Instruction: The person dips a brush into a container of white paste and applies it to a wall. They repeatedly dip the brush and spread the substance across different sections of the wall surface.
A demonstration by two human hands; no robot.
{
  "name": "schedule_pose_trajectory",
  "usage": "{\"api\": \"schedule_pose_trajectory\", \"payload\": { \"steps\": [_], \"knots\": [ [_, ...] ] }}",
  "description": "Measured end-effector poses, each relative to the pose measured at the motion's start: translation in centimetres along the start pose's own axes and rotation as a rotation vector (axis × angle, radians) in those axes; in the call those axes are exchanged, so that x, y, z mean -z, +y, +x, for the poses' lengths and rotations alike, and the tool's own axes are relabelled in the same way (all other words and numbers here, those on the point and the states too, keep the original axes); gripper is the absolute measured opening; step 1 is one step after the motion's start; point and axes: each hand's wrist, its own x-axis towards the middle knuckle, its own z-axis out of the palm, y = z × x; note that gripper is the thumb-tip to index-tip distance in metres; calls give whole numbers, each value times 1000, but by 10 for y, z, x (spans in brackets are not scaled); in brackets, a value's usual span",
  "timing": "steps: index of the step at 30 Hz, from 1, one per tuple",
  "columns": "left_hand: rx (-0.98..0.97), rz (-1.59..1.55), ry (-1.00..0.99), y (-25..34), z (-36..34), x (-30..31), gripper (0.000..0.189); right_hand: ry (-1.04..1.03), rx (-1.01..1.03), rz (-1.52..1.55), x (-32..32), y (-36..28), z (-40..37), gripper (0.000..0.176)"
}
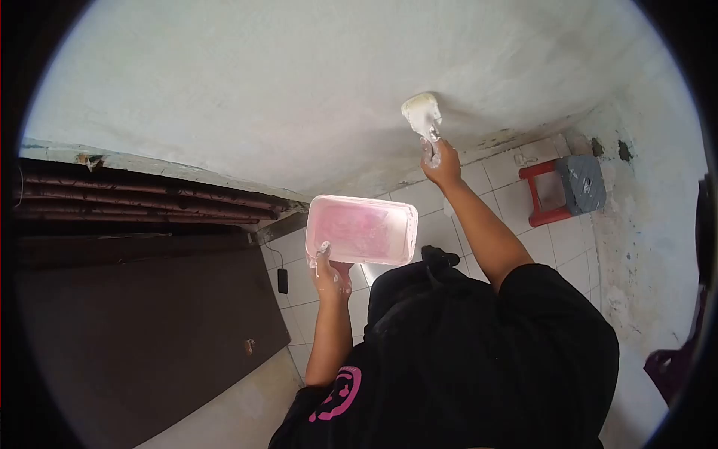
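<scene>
Pink tub (363, 228) left hand (331, 271), brush (422, 114) right hand (443, 166); red stool (582, 184) beyond.

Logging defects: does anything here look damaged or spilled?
Yes. The wall is chipped and dark-stained along its foot near the red stool, and white paste smears the left hand holding the pink tub.

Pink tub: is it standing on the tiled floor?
No, the left hand grips the pink tub by its lower edge and holds it up above the tiled floor.
</scene>
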Motion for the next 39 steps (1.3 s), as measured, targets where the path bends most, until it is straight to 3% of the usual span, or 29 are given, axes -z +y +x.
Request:
{"api": "schedule_pose_trajectory", "payload": {
  "steps": [2,3,5,9,12,15,18,20,24,27,29,33,35,38,39],
  "knots": [
    [65,-81,36,-2,-5,6,54,212,176,169,18,-20,8,15],
    [109,-16,83,24,-37,26,54,171,96,187,26,-48,-21,15],
    [113,-27,68,15,-39,21,52,283,143,254,40,-52,12,13],
    [155,-2,112,13,-41,31,52,115,50,-3,7,1,-13,14],
    [119,47,90,16,-32,29,48,33,-71,12,18,3,-42,14],
    [117,71,56,17,-11,28,46,248,70,175,20,18,-31,14],
    [189,129,-32,19,5,37,45,286,76,169,63,-30,14,14],
    [221,153,-34,24,26,35,44,356,102,147,54,-28,33,14],
    [206,141,-184,37,52,28,44,208,-1,108,9,12,-4,13],
    [243,218,-151,46,48,40,46,129,-150,133,26,-4,-44,13],
    [280,239,-246,45,53,45,47,347,-31,177,41,-11,-40,13],
    [306,303,-226,47,52,42,46,318,-76,171,96,-52,22,13],
    [307,285,-245,51,51,37,46,304,-52,163,77,-25,28,16],
    [304,180,-239,54,46,38,46,260,-31,75,30,8,-21,19],
    [299,175,-240,57,44,36,46,155,-151,41,25,9,-43,24]
  ]
}}
